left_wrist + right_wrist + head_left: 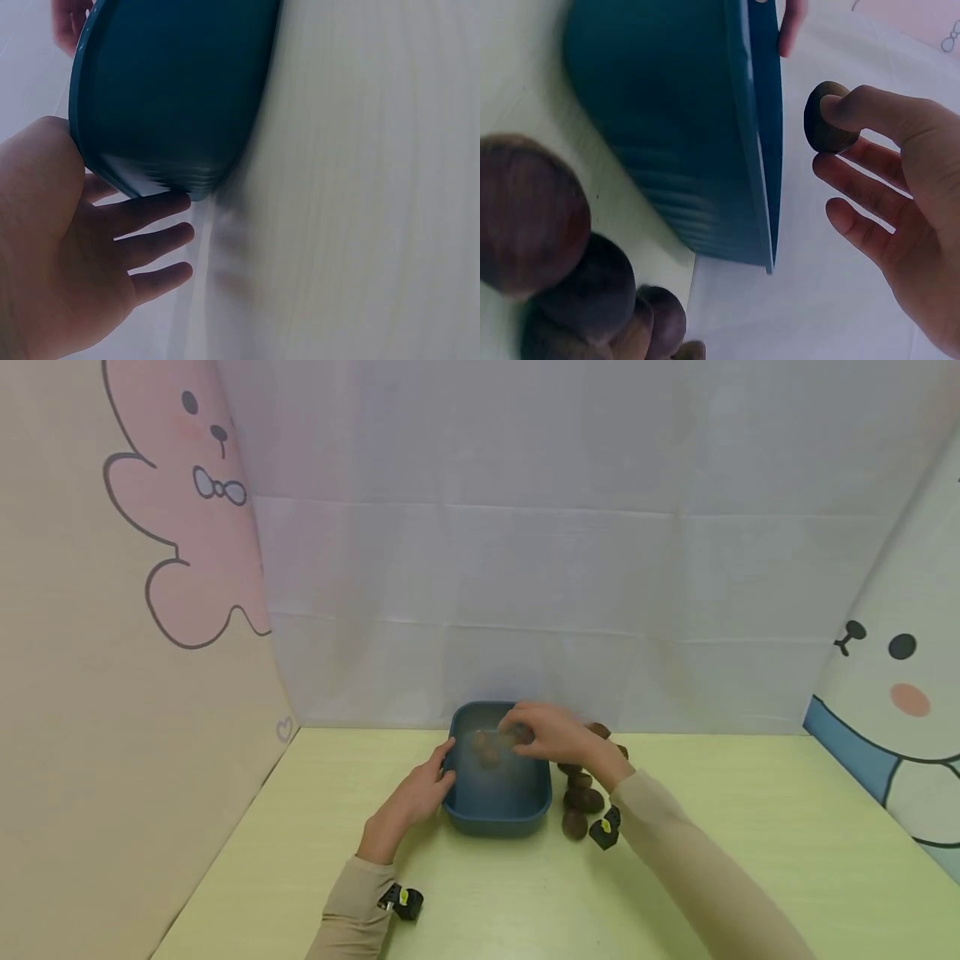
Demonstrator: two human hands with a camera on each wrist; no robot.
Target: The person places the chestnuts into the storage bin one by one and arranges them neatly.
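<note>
A deep blue plastic bin [495, 827] with rounded corners stands near the back wall. My left hand [422, 789] holds its left rim, the thumb over the edge, the other fingers spread along the outer wall in the left wrist view. Above the bin's far right part is my right hand [555, 732]. Thumb and fingertips pinch one dark brown chestnut [826, 124], level with the rim and clear of it in the right wrist view. A few blurred chestnuts [486, 747] show inside the bin. Several more chestnuts [581, 800] lie in a heap against its right side, partly behind my right wrist.
The pale yellow-green table [315, 827] meets a white cloth backdrop [360, 677] just behind the bin. Cartoon-printed panels [202, 568] rise at both sides. Small black cameras [405, 903] sit at both wrists.
</note>
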